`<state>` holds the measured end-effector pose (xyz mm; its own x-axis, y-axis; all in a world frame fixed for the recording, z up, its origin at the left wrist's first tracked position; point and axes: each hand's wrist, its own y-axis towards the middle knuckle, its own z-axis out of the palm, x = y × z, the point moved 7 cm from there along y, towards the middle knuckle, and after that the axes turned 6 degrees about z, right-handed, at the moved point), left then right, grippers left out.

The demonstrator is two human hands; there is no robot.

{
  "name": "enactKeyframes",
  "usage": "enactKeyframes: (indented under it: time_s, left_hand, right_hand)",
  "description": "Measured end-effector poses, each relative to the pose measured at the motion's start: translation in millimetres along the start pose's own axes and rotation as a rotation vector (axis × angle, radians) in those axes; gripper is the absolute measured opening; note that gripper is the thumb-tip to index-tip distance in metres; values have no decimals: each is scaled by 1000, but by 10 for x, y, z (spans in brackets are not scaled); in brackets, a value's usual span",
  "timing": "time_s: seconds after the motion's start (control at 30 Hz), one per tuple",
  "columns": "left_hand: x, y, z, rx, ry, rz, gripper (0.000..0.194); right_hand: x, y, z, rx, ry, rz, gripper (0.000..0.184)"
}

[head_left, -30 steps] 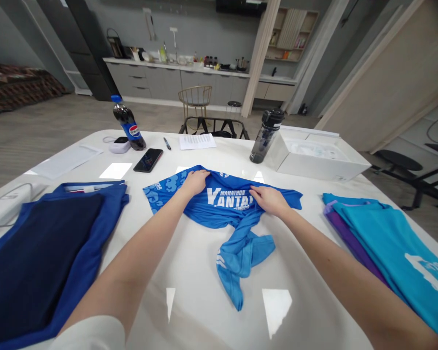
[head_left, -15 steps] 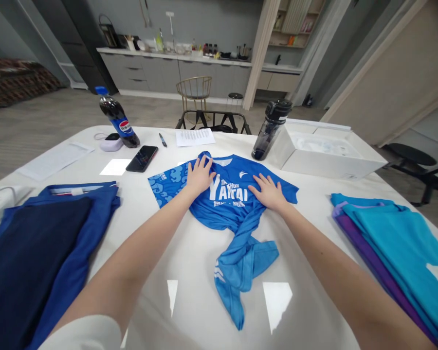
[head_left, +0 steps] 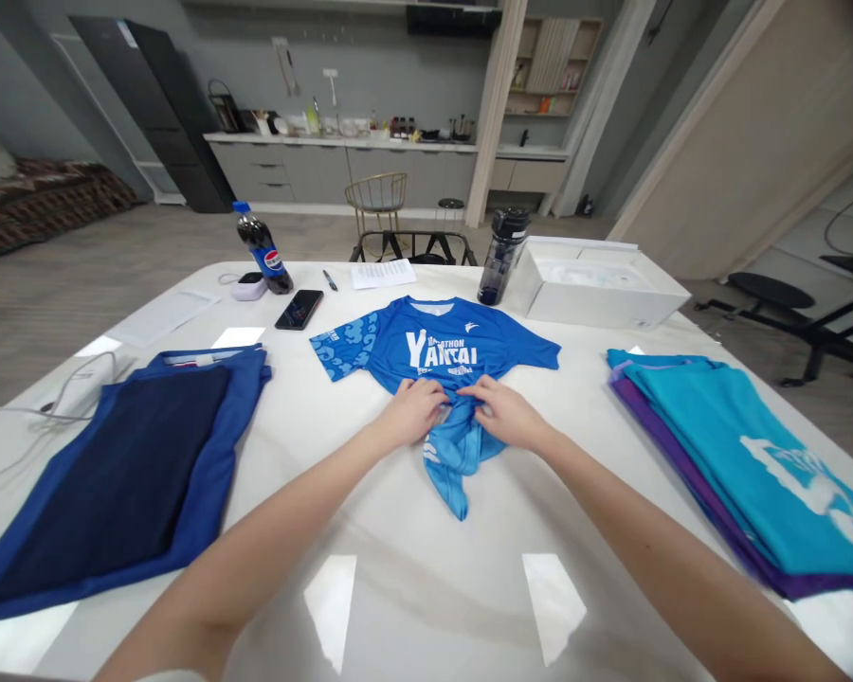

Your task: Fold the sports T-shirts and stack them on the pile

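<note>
blue marathon t-shirt [head_left: 494, 343]: on white table [head_left: 384, 568], probably light, limp, slippery
left hand [head_left: 413, 413]: fingers pinching gathered fabric
right hand [head_left: 506, 413]: pinching it too
twisted lower half [head_left: 446, 481]: best held by hem edges

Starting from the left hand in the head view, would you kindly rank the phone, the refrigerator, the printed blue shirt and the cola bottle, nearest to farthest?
From the left hand:
1. Printed blue shirt: under its fingers.
2. Phone: ahead, to the left.
3. Cola bottle: just beyond the phone.
4. Refrigerator: far left, beyond the table.
</note>
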<state>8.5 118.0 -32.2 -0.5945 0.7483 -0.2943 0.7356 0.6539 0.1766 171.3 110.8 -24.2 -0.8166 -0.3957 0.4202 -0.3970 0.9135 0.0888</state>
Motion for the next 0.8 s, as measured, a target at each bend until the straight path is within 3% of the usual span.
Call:
enactKeyframes:
  time_s: [0.17, 0.27, 0.37, 0.47, 0.57, 0.63, 0.7, 0.8]
  left_hand:
    - [-442, -374, 28, 2, -117, -63, 29]
    - [-641, -451, 94, -36, -463, -139, 37]
    - [-758, -479, 192, -138, -762, -202, 37]
    - [-796, -523, 251, -198, -593, -206, 39]
    - [-926, -566, 321, -89, -261, -119, 38]
    - [-1048, -588, 346, -31, -119, -77, 36]
    - [-1201, -575, 350, -23, -41, -38, 51]
    - [-1419, -479, 405, -32, 0, 20, 57]
  right_hand:
    - [331, -344, 90, 74, -149, -6, 32]
    - [379, -438, 34, 68, -134, 2, 24]
    - [227, -561, -127, -4, -60, 89, 22]
    - [-127, -764, -291, -20, -115, 278, 18]
    - [-402, -1020, -400, 10, -241, 433, 23]
    - [-359, -1143, -402, 9, -216, 363, 40]
    - [-180, -1221, -308, 48, -153, 202, 61]
    - [14, -1283, -113, 113, -161, 95, 59]
